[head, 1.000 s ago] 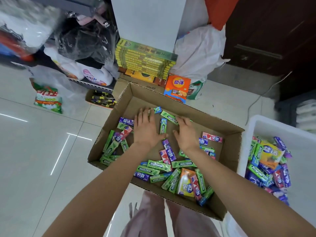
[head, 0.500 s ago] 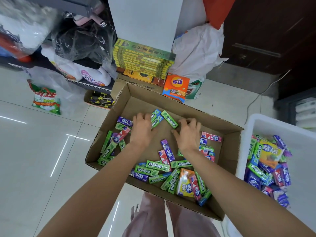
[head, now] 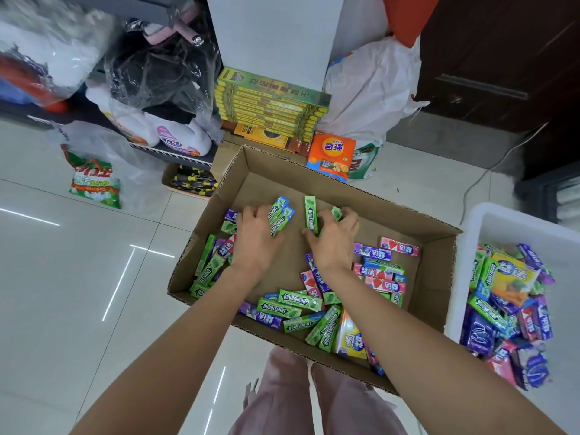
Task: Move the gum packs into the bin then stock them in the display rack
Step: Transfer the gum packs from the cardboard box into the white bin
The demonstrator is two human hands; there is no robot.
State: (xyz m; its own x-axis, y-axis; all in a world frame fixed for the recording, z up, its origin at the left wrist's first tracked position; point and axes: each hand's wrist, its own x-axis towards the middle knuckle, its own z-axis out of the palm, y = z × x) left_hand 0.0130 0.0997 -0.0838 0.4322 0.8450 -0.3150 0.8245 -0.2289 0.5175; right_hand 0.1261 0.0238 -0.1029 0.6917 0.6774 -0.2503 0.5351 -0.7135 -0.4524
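Around the cardboard box (head: 436, 265) the floor (head: 78, 277) is crowded: a stack of yellow-green cartons (head: 270, 105) and an orange packet (head: 331, 155) sit just past its far wall, a white plastic sack (head: 373, 89) behind those, a green-and-red bag (head: 92, 180) off to the left, and a small tray of screwdrivers (head: 191, 182) near the box's far left corner. The white bin (head: 502, 221) stands just beside the box's right wall, its near part heaped with gum packs.

The box's walls rise around both hands; bare cardboard shows in the far half and middle, while loose gum packs (head: 282, 309) crowd the near and side edges.

The packs are slim sticks, mostly green Doublemint, with purple and pink ones and one wider yellow pack (head: 351, 337).

The left hand (head: 255, 240) curls its grip around two green packs (head: 281, 216). The right hand (head: 334, 237) grips an upright green pack (head: 311, 213), another green end showing at its fingertips.
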